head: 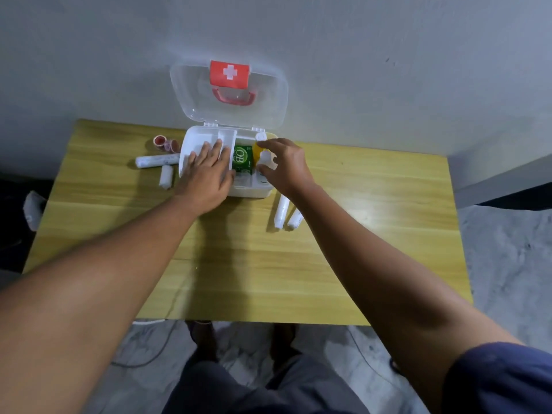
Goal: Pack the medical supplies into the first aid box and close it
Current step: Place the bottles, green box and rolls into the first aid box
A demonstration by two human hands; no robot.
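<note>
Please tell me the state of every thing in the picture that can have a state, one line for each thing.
first aid box: open, partly packed
lid: raised, leaning back toward the wall
inner tray: tilted over the box's left side
green packet: inside the box
left hand: flat on the inner tray
right hand: closed on a small white item
bandage rolls: still outside, lying on the table
tape roll: outside, left of the box

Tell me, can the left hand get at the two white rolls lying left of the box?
Probably yes. The left hand rests flat on the box's white tray, and the white rolls lie close beside it on bare table, nothing between.
</note>
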